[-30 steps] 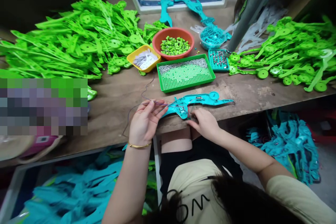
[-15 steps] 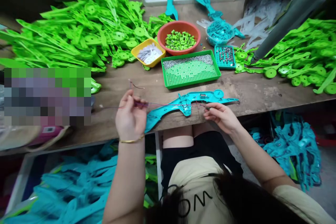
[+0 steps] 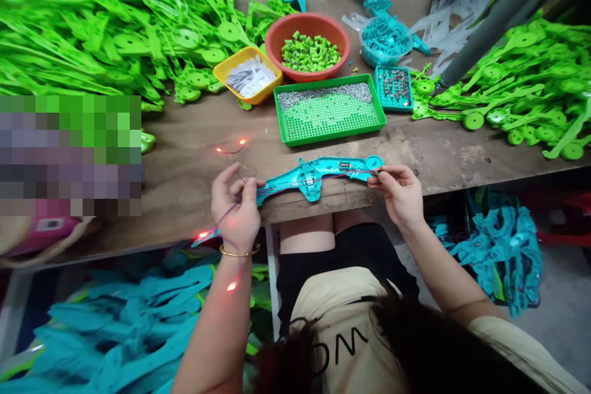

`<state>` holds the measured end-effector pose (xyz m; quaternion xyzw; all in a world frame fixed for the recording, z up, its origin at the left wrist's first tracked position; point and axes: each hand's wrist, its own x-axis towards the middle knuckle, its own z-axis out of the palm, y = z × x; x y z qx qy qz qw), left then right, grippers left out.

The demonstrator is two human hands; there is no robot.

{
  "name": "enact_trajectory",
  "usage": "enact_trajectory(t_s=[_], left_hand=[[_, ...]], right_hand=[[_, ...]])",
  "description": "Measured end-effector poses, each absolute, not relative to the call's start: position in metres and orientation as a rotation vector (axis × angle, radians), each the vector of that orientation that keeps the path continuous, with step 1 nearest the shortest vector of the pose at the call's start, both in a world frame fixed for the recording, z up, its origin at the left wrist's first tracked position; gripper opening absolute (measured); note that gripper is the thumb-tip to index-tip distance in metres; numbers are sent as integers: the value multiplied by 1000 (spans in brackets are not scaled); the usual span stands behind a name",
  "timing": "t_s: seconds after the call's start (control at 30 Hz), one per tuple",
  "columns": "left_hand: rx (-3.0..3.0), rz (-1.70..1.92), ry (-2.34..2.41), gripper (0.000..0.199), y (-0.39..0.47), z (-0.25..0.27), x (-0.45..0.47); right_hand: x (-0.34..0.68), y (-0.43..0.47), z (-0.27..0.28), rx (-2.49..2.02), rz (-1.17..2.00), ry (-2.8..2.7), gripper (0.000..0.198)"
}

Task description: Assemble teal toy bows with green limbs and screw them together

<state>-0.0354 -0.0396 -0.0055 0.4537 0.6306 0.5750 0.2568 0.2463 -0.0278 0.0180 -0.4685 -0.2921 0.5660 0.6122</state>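
A blue plastic half-shell (image 3: 310, 180), shaped like a bow, lies on the table edge with a small metal-and-dark part in its recess. Thin red and dark wires (image 3: 318, 178) stretch over it between my hands. My left hand (image 3: 236, 209) pinches the wires above the shell's left part; several tiny red lights on them glow around the hand and forearm. My right hand (image 3: 399, 194) is closed in a pinch at the wires' other end, by the shell's round right end. A small dark piece shows at its fingertips, too small to name.
Behind the shell stand a green tray (image 3: 330, 138) of small metal pieces, a yellow dish (image 3: 252, 97), a red bowl (image 3: 307, 74), a clear bowl of blue parts (image 3: 386, 49) and a small blue tray (image 3: 394, 104). Green parts (image 3: 124, 43) are heaped left and right. A grey pole (image 3: 489, 31) slants down at right.
The red lights on the wires have come on. My right hand has moved right along the shell, drawing the wires along it; my left hand has turned, and the view has shifted.
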Motion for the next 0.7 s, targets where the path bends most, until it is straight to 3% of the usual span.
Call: enact_trajectory(t_s=[0.13, 0.3, 0.53, 0.7], left_hand=[[927, 1730, 1432, 66, -31, 16, -37], [675, 1622, 1194, 36, -23, 36, -29], [668, 1497, 1028, 28, -19, 49, 3], [707, 1371, 1003, 26, -19, 45, 38]], right_hand=[[249, -27, 22, -992, 1500, -650, 22], [261, -9, 22, -966, 1505, -671, 24], [289, 34, 27, -1001, 1372, -887, 24], [267, 42, 45, -1308, 843, -1352, 30]])
